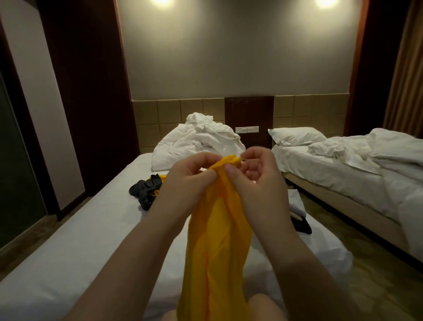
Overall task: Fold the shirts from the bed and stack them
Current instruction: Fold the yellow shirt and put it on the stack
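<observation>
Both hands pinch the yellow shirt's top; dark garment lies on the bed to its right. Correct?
Wrong side: the head view shows the dark garment left of the yellow shirt, on the bed. The left hand and right hand do pinch the shirt's top.

Scene is running dim and warm. Two lights point(161, 1) at the top edge are blowing out, throwing glare down the wall point(238, 52). Side corners are sinking into shadow. Wide lens is bowing the curtain point(405, 68). Motion is smearing the right hand point(256, 174) slightly; the shirt point(217, 229) is reading sharp.

Bare sheet point(68, 240) free at left; dark shirt point(144, 190) & duvet heap point(194, 142) block far end
</observation>
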